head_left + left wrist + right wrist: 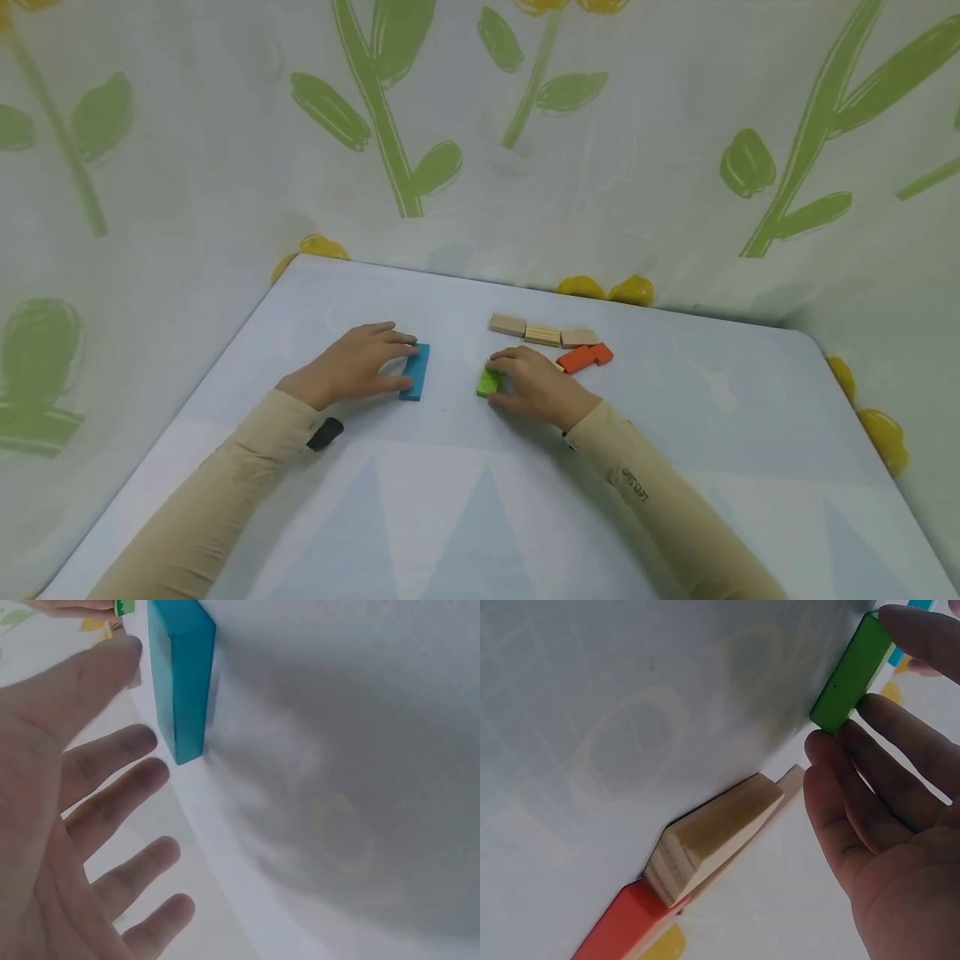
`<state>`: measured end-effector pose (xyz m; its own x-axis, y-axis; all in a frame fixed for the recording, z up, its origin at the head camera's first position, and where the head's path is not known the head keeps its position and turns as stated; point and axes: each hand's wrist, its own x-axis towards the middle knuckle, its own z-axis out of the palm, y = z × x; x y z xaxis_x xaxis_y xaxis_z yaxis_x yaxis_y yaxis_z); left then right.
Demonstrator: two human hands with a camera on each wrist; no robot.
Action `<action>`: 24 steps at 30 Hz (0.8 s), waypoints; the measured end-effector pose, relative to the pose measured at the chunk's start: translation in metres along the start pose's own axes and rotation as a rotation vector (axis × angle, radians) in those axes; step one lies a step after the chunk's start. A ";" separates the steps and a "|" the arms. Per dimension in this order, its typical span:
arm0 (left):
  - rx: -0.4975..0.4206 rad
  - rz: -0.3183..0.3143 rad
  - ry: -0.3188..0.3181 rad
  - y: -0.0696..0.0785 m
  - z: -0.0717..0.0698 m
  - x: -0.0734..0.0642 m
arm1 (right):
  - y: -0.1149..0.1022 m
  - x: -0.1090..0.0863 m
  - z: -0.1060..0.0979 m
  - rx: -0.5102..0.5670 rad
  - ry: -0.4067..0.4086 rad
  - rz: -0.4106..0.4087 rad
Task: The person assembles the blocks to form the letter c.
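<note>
A flat blue rectangular block [419, 373] lies on the white table, left of the middle. My left hand [348, 367] is beside it with fingers spread and straight; in the left wrist view the thumb and fingertips are right by the teal-looking block [189, 690]. To the right, my right hand [542, 388] pinches a small green block [487, 385] on the table. The right wrist view has the thumb at one end of that green block [851, 679] and the fingers along its other side.
Behind the right hand, a row of plain wooden blocks [508, 324] lies on the table. Red-orange blocks [576, 360] lie nearer, beside a wooden block [720, 832] that the hand mostly hides in the head view. A patterned wall [637, 167] stands behind the table.
</note>
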<state>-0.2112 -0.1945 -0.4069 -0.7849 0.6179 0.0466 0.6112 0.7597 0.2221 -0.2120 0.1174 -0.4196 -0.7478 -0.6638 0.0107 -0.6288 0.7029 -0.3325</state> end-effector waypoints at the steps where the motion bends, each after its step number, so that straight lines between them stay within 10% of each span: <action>1: 0.002 0.009 -0.001 0.000 0.001 0.000 | 0.000 0.000 0.000 0.001 0.001 0.000; 24: -0.036 0.030 -0.008 0.005 0.003 0.001 | 0.002 -0.002 0.003 0.055 0.043 0.006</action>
<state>-0.2087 -0.1891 -0.4087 -0.7653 0.6421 0.0456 0.6303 0.7332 0.2552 -0.2111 0.1191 -0.4230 -0.7606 -0.6475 0.0483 -0.6125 0.6908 -0.3842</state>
